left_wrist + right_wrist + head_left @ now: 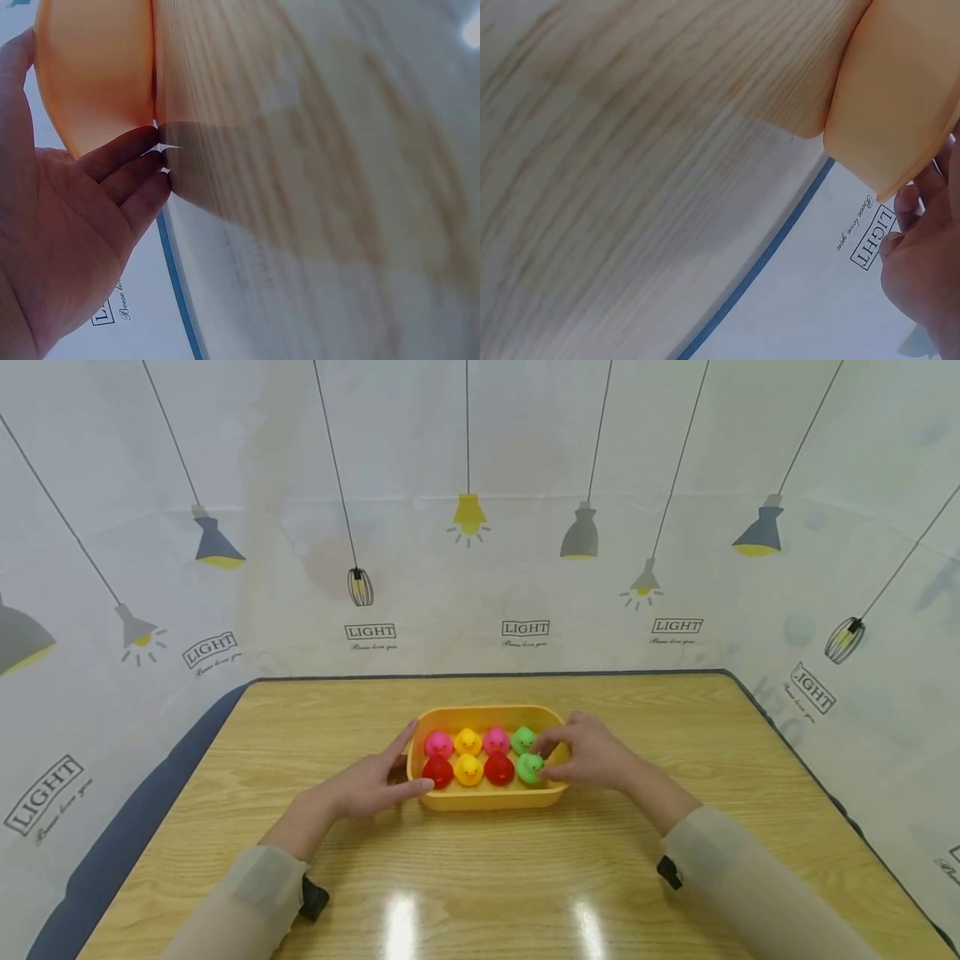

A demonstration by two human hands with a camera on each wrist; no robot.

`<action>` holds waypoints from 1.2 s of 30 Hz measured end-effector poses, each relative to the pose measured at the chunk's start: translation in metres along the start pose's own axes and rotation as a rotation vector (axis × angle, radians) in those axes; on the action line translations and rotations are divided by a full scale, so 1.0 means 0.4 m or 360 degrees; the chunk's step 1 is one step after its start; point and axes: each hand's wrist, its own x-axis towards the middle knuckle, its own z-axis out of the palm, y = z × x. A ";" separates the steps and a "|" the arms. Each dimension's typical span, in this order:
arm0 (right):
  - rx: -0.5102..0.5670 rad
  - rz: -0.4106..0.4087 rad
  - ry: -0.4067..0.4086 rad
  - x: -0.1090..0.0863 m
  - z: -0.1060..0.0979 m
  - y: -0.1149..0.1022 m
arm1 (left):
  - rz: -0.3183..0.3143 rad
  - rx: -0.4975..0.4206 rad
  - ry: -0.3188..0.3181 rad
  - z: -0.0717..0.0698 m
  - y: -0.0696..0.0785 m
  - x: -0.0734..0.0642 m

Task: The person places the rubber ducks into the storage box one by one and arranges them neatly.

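Note:
A yellow-orange plastic tray holds two rows of small toy ducks, in pink, yellow, red and green. My left hand rests against the tray's left end, thumb at the front corner and index finger along the rim. From the left wrist, the extended fingers of that hand lie against the tray's outer wall. At the other end my right hand reaches over the rim, thumb and index finger bent around the front green duck. Behind it sits another green duck. The right wrist view hides the ducks behind the tray wall.
The tray stands on a wood-grain table with a dark edge. Behind the table hangs a pale sheet printed with lamps and the word LIGHT. Dark wrist devices sit at both sleeves.

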 end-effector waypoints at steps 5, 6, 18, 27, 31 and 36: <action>-0.0082 0.0046 -0.0034 0.004 -0.001 -0.009 | 0.0010 -0.0002 0.0001 -0.001 0.003 -0.002; -0.0103 0.0048 -0.0040 0.005 -0.001 -0.012 | 0.0007 -0.0002 0.0003 -0.001 0.003 -0.003; -0.0205 0.0028 -0.0053 0.014 -0.001 -0.030 | -0.0012 0.0008 0.0023 0.002 0.004 -0.003; -0.0215 0.0041 -0.0038 0.019 0.003 -0.028 | -0.0002 0.0008 0.0023 0.004 -0.001 -0.001; -0.0221 0.0063 -0.0035 0.019 0.003 -0.031 | -0.0006 0.0016 0.0027 0.004 -0.001 0.001; -0.0230 0.0064 -0.0034 0.020 0.004 -0.028 | -0.0016 0.0023 0.0025 0.003 0.000 0.001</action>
